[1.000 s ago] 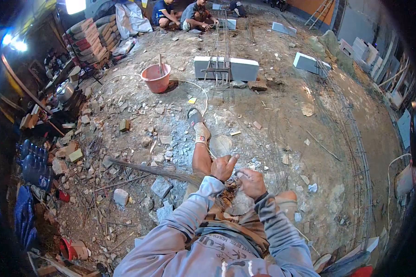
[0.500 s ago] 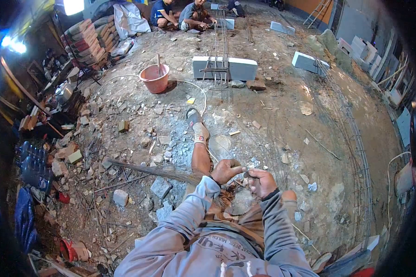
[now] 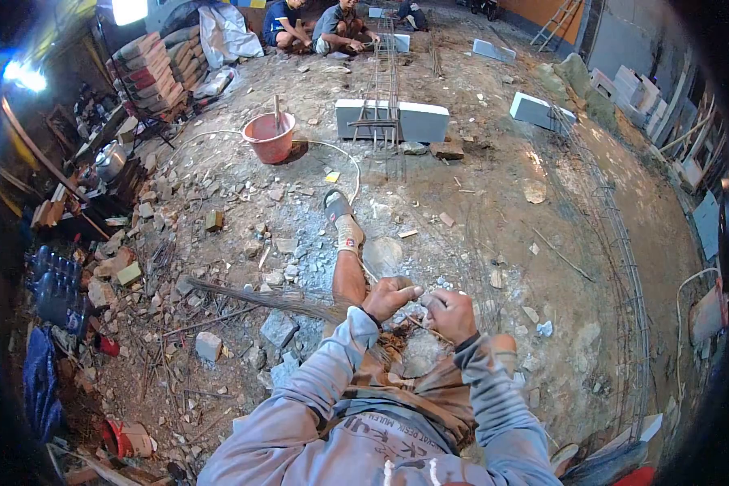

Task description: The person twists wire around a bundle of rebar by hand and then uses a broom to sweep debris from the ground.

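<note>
I sit on the dirt ground with my left leg stretched out, a sandal [image 3: 339,206] on the foot. My left hand [image 3: 389,296] and my right hand [image 3: 450,314] meet just above my knee, almost touching. Both are closed, pinching a thin wire [image 3: 419,326] that runs between them and down toward my lap. The wire is very fine and partly hidden by my fingers. A twig broom [image 3: 247,295] lies on the rubble to the left, its end passing under my left forearm.
A pink bucket [image 3: 270,138] and a white block [image 3: 429,121] carrying a rebar cage [image 3: 380,97] stand ahead. Two people [image 3: 312,24] squat at the back. Stacked bricks [image 3: 150,69], rubble and blue water bottles [image 3: 57,283] fill the left; long rebar cages [image 3: 624,267] lie at right.
My hands have drawn closer together and shifted slightly up and right. The left fingers, spread a second ago, are now closed against the right hand.
</note>
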Demonstrator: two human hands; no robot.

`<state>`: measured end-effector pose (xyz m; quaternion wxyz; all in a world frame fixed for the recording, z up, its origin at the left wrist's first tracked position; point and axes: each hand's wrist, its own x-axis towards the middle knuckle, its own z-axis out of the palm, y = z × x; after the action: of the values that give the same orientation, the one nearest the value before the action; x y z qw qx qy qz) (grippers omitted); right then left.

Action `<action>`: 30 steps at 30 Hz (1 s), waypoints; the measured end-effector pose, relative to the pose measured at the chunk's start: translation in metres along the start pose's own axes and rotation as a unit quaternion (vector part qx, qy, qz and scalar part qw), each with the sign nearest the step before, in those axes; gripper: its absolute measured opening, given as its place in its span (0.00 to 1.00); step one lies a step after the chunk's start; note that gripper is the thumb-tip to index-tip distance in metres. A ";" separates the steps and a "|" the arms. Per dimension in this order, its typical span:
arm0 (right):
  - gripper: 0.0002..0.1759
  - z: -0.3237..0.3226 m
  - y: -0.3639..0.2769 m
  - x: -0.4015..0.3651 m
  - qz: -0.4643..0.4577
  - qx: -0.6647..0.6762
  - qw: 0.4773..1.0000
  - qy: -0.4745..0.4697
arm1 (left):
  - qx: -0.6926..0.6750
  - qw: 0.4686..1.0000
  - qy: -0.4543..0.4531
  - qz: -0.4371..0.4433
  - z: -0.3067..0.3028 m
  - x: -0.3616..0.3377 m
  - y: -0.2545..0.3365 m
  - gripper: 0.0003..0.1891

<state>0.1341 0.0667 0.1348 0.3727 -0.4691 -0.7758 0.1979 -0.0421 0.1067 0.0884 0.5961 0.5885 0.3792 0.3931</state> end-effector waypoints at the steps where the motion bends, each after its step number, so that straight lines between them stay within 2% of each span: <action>1: 0.11 0.002 0.002 -0.001 0.194 0.221 0.956 -0.027 | 0.010 0.999 0.012 0.037 0.001 0.002 -0.003 0.16; 2: 0.13 0.002 0.003 -0.001 0.370 0.421 0.827 -0.051 | 0.011 0.999 0.010 0.038 0.002 0.001 -0.002 0.16; 3: 0.14 0.011 0.010 -0.004 0.431 0.528 0.732 -0.006 | 0.032 0.999 0.019 0.031 0.005 0.000 0.000 0.17; 4: 0.14 0.015 0.013 -0.008 0.430 0.527 0.733 -0.006 | 0.054 0.998 0.029 0.025 0.007 -0.001 0.001 0.17; 6: 0.12 0.020 0.012 -0.009 0.493 0.605 0.624 0.020 | 0.069 0.997 0.022 0.006 0.005 -0.004 0.005 0.17; 7: 0.11 0.017 0.012 -0.011 0.501 0.554 0.665 -0.004 | 0.079 0.997 0.021 0.001 0.004 -0.005 0.002 0.17; 8: 0.11 0.020 0.009 -0.013 0.504 0.554 0.663 -0.004 | 0.089 0.996 0.019 -0.006 0.003 -0.008 -0.002 0.17; 9: 0.11 0.023 0.006 -0.016 0.388 0.331 0.859 0.034 | 0.049 0.999 0.020 -0.008 0.004 -0.007 -0.005 0.17; 10: 0.12 0.025 0.003 -0.016 0.230 0.073 0.968 0.069 | 0.047 0.999 0.020 -0.008 0.004 -0.007 -0.007 0.17; 11: 0.15 0.020 -0.004 -0.015 0.162 -0.003 0.983 0.091 | 0.043 0.999 0.026 -0.016 0.005 -0.007 -0.002 0.18; 12: 0.15 0.015 -0.008 -0.015 0.161 -0.005 0.983 0.090 | 0.040 0.998 0.031 -0.023 0.005 -0.007 0.005 0.19; 13: 0.16 0.012 -0.011 -0.015 0.096 -0.070 0.990 0.078 | 0.096 0.994 0.040 -0.022 0.004 -0.007 0.014 0.20; 14: 0.16 0.011 -0.011 -0.015 0.031 -0.133 0.988 0.066 | 0.096 0.994 0.042 -0.020 0.003 -0.004 0.010 0.20; 16: 0.14 0.013 -0.005 -0.015 0.013 -0.139 0.988 0.071 | 0.121 0.991 0.053 0.003 0.002 0.002 -0.004 0.20; 18: 0.10 0.010 0.003 -0.016 0.010 -0.181 0.983 0.011 | 0.131 0.990 0.050 0.006 0.002 -0.001 0.006 0.20; 19: 0.10 0.011 0.008 -0.016 0.012 -0.179 0.984 0.011 | 0.141 0.989 0.045 0.010 0.002 -0.003 0.010 0.20; 20: 0.09 0.011 0.012 -0.013 0.150 0.034 0.986 -0.060 | 0.142 0.989 0.045 0.009 0.002 -0.003 0.006 0.20; 21: 0.09 0.011 0.015 -0.010 0.276 0.243 0.921 -0.128 | 0.087 0.996 0.035 0.009 0.001 -0.002 0.002 0.20; 22: 0.09 0.008 0.016 -0.008 0.275 0.242 0.921 -0.129 | 0.030 0.999 0.026 0.009 0.001 -0.002 -0.001 0.20; 23: 0.08 0.002 0.012 -0.007 0.327 0.422 0.836 -0.129 | 0.029 0.999 0.028 0.009 0.001 -0.003 0.005 0.20; 24: 0.08 -0.001 0.009 -0.006 0.366 0.583 0.714 -0.123 | 0.008 1.000 0.025 0.007 0.001 -0.003 0.014 0.20; 26: 0.08 0.000 0.008 -0.006 0.347 0.573 0.730 -0.137 | -0.013 1.000 0.022 0.006 0.000 -0.003 0.017 0.20; 27: 0.08 -0.001 0.001 -0.005 0.289 0.400 0.860 -0.127 | -0.012 0.999 0.025 0.018 -0.001 -0.003 0.013 0.20; 28: 0.08 -0.001 -0.003 -0.003 0.218 0.207 0.947 -0.110 | -0.010 0.999 0.027 0.030 -0.003 -0.003 0.011 0.21; 29: 0.10 -0.001 -0.003 -0.004 0.061 0.025 0.997 -0.043 | 0.009 1.000 0.021 0.013 -0.005 -0.005 0.016 0.22; 30: 0.10 -0.002 -0.005 -0.005 0.063 0.025 0.997 -0.043 | 0.009 1.000 0.020 0.011 -0.005 -0.005 0.015 0.22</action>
<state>0.1339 0.0602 0.1370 0.3374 -0.4987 -0.7546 0.2609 -0.0494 0.1043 0.1038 0.5788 0.5895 0.3885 0.4080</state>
